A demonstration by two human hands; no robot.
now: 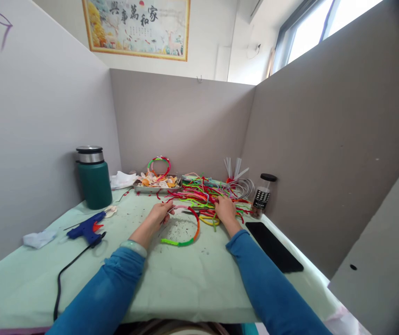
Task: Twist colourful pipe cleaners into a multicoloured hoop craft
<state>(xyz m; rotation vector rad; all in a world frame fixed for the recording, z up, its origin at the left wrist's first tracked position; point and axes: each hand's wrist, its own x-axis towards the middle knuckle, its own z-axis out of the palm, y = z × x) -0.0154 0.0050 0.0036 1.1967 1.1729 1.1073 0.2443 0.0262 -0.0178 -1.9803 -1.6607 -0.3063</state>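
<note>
Left hand (pixel 161 214) pinches one end of a fuzzy multicoloured hoop (pixel 197 228), which curves open above the pale green cloth (pixel 199 288), as the right hand (pixel 225 209) reaches into a tangle of bright stems (pixel 202 188) beyond it. From my remote post, I cannot tell whether the right fingers grip a strand. I judge that a light pinch close to the end keeps the curve true, while fingertips working one stem loose at a shallow angle spare its neighbours. A blue glue gun (pixel 87 228) lies well apart, at left.
</note>
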